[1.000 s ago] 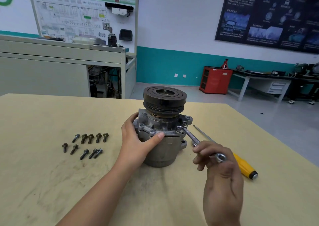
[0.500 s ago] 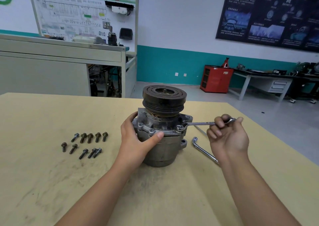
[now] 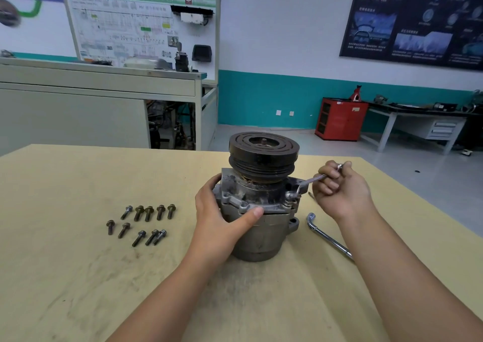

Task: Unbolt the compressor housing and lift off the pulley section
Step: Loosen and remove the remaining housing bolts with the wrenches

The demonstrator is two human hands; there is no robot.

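A grey compressor (image 3: 261,232) stands upright on the wooden table (image 3: 78,276), its black grooved pulley (image 3: 264,153) on top. My left hand (image 3: 222,218) grips the housing from the left, thumb pressed on the flange. My right hand (image 3: 342,190) holds a small ring wrench (image 3: 308,182) whose ring end sits on a bolt (image 3: 288,195) at the flange's right side. The wrench handle angles up and to the right, away from me.
Several loose bolts (image 3: 142,221) lie in two rows left of the compressor. An L-shaped socket wrench (image 3: 326,234) lies to the right, partly under my right forearm. A cabinet (image 3: 99,106) with a display board stands behind the table; the table's right edge is near.
My right hand has swung the wrench from pointing toward me round to the right and farther back. The compressor has turned slightly. My left hand has kept its hold.
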